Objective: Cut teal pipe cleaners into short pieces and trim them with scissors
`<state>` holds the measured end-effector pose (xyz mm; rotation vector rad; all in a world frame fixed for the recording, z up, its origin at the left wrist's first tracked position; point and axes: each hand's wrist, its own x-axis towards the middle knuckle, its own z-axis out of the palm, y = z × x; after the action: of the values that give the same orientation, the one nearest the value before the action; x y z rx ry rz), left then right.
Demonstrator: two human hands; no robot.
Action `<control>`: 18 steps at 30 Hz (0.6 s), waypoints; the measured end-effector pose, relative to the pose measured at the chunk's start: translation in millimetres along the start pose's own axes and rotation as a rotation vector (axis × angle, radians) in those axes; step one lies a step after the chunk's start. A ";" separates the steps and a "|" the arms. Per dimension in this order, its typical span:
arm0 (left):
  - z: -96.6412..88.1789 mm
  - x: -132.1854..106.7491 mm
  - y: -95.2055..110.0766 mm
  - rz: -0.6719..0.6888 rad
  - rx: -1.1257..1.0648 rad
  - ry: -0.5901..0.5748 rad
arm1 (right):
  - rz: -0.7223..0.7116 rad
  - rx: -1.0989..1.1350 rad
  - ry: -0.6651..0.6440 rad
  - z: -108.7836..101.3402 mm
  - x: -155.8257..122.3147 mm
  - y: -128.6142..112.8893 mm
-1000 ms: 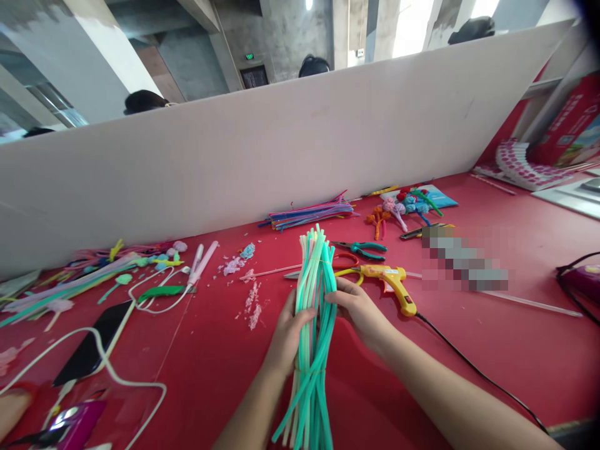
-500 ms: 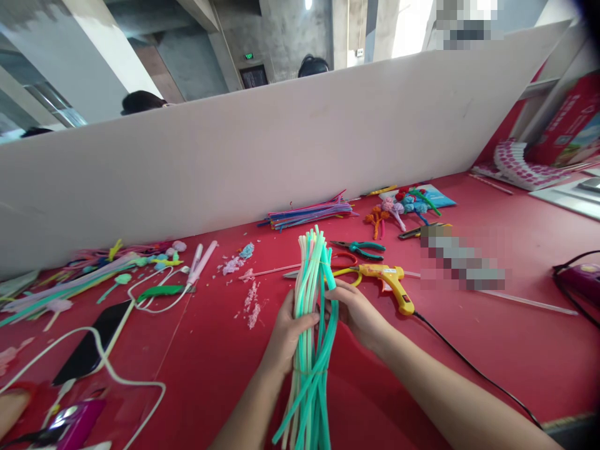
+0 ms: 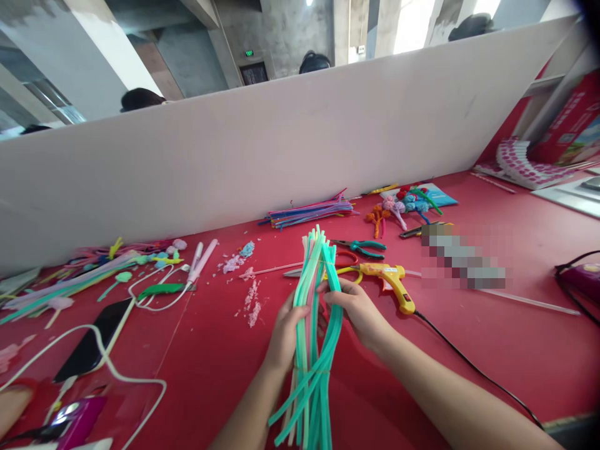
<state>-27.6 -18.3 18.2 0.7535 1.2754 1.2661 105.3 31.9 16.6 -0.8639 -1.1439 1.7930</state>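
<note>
A long bundle of fuzzy pipe cleaners (image 3: pixel 304 350), pale green, pink and teal, stands in front of me, bound by a thin band low down. My left hand (image 3: pixel 287 322) is closed round the pale strands on its left side. The teal pipe cleaners (image 3: pixel 334 312) on the right are gripped between thumb and fingers of my right hand (image 3: pixel 349 303). A gap shows between the two groups, with fingertips partly hidden behind them. Beyond my right hand lie a yellow glue gun (image 3: pixel 387 275), yellow-and-red-handled scissors (image 3: pixel 344 269) and teal-handled pliers (image 3: pixel 360 247).
More pipe cleaners (image 3: pixel 309 214) lie along the white partition (image 3: pixel 262 156). Pompom pieces (image 3: pixel 398 206) sit farther right. At left are a phone (image 3: pixel 96 337), white cable (image 3: pixel 100 350), pink hair-straightener-like tool (image 3: pixel 202 262) and loose strands (image 3: pixel 70 287). Pink fluff scraps (image 3: pixel 253 306) dot the red table (image 3: pixel 210 362).
My right hand has shifted slightly up and left, its fingers now around more teal strands. The gap between the teal and pale groups has widened, exposing a pink strand.
</note>
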 end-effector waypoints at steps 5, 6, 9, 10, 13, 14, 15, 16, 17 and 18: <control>1.3 -2.2 -1.1 0.117 0.148 0.034 | -0.024 -0.113 0.051 -3.7 5.2 7.0; 1.0 -2.4 -1.2 0.121 0.170 0.033 | -0.019 -0.109 0.046 -4.2 5.9 8.2; -1.0 -1.8 -1.4 0.108 0.184 0.026 | 0.001 -0.077 0.031 -4.8 6.2 9.5; -1.9 -1.2 -1.4 0.094 0.170 0.019 | 0.011 -0.056 0.021 -4.6 5.7 9.1; -4.1 1.3 -1.3 0.030 0.098 0.022 | 0.039 0.027 -0.005 -2.9 2.9 6.8; -4.3 2.1 -1.1 0.011 0.072 0.031 | 0.044 0.054 -0.008 -2.3 2.0 5.9; -4.2 2.7 -0.8 -0.002 0.045 0.034 | 0.047 0.077 -0.011 -1.7 1.2 5.0; -3.8 3.0 -0.6 -0.012 0.019 0.026 | 0.048 0.096 -0.013 -1.3 0.7 4.3; -3.2 2.9 -0.3 -0.018 -0.008 0.000 | 0.049 0.110 -0.019 -1.1 0.5 3.6; -2.4 2.6 -0.1 -0.021 -0.031 -0.036 | 0.052 0.120 -0.027 -1.1 0.5 2.9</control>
<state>-30.3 -16.4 16.9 0.7356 1.2287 1.2473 105.2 32.1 13.5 -0.8075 -1.0275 1.9002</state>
